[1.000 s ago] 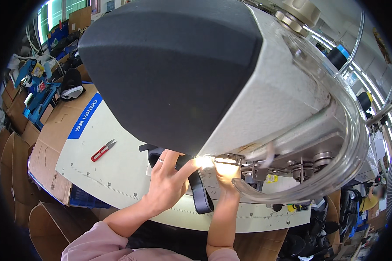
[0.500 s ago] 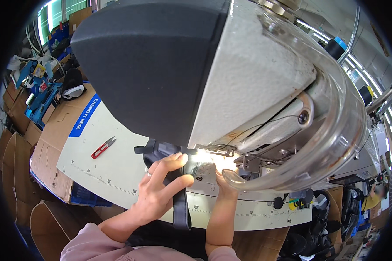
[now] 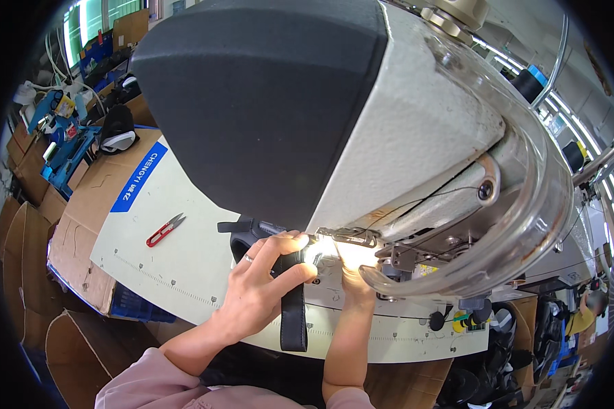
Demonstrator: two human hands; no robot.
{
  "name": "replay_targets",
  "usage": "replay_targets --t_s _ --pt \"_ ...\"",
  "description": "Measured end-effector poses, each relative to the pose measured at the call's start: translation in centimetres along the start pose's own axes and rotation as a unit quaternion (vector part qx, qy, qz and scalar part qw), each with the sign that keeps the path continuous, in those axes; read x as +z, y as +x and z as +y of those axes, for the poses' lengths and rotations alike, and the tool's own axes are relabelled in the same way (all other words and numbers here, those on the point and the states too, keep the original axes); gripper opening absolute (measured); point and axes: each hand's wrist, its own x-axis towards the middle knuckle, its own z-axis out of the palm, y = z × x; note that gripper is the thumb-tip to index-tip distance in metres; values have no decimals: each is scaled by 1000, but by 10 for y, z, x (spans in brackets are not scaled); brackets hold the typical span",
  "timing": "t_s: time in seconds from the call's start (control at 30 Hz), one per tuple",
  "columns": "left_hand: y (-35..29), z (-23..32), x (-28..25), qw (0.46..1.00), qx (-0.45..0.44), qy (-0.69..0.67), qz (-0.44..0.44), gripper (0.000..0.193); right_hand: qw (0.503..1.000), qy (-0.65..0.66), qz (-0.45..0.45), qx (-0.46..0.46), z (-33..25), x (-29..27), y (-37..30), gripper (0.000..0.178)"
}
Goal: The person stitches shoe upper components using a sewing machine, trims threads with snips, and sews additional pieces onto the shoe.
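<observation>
Below the head of a large sewing machine, my left hand pinches a black padded piece between thumb and fingers. A strap of that piece hangs down toward me over the table's near edge. Bright lamp light falls on the thumb and fingertips. My right hand reaches in under the machine head beside the needle area, behind the clear curved guard. Glare washes out its fingers, so I cannot see what they hold. A pair of red thread snips lies to the left.
The pale table carries a printed scale along its near edge. Cardboard boxes stand at the left. Thread spools sit at the table's right end, with black goods piled beyond. Another person is far right.
My left hand has moved right, closer to the lit needle area, taking the black padded piece and its hanging strap along. My right hand stays by the needle. The view has shifted slightly.
</observation>
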Motion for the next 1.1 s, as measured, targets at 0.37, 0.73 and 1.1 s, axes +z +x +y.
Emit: replay_targets --t_s 0.37,0.73,1.1 --pt "1 -1 -1 1000 13 20 -1 27 991 -116 -37 -47 7 -12 12 17" --pt "-4 -6 4 1000 -6 0 -28 31 964 -235 -74 -98 9 -31 21 18" --pt "1 -8 5 997 -33 -70 -3 36 945 -298 -135 -18 -23 1 10 18"
